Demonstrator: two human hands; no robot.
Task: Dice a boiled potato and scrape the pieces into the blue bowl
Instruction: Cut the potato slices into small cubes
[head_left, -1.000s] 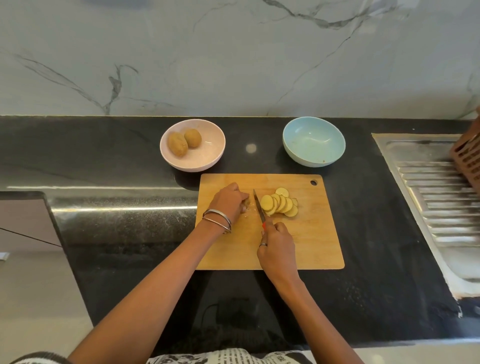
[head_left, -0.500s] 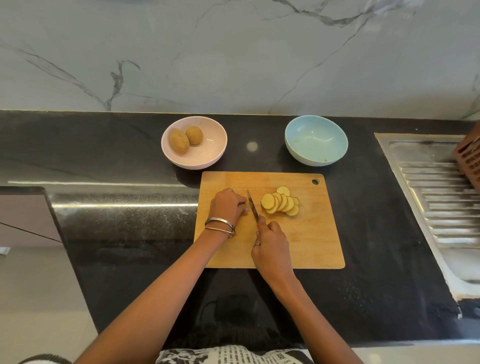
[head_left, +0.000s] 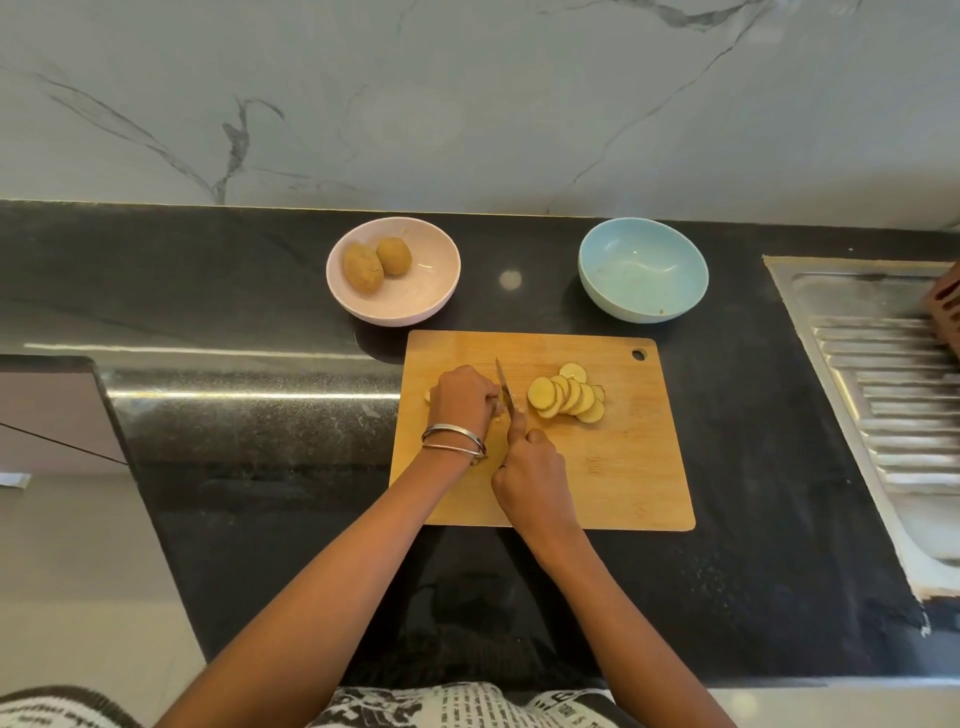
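A wooden cutting board (head_left: 623, 467) lies on the black counter. Several round potato slices (head_left: 567, 398) lie fanned out on its upper right part. My left hand (head_left: 462, 402) curls over the remaining potato piece, which is almost fully hidden; a sliver (head_left: 427, 397) shows at its left. My right hand (head_left: 535, 475) grips the handle of a knife (head_left: 504, 387), whose blade stands right beside my left fingers. The blue bowl (head_left: 643, 270) sits behind the board at the right and looks nearly empty.
A pink bowl (head_left: 415, 306) with two whole brown potatoes (head_left: 375, 262) stands behind the board at the left. A steel sink drainboard (head_left: 883, 389) takes up the counter's right end, with a brown basket (head_left: 948, 306) at the frame edge. A marble wall backs the counter.
The knife has shifted left, away from the pile of slices, and now sits close against my left fingers. My left hand has drawn back to the left along the board.
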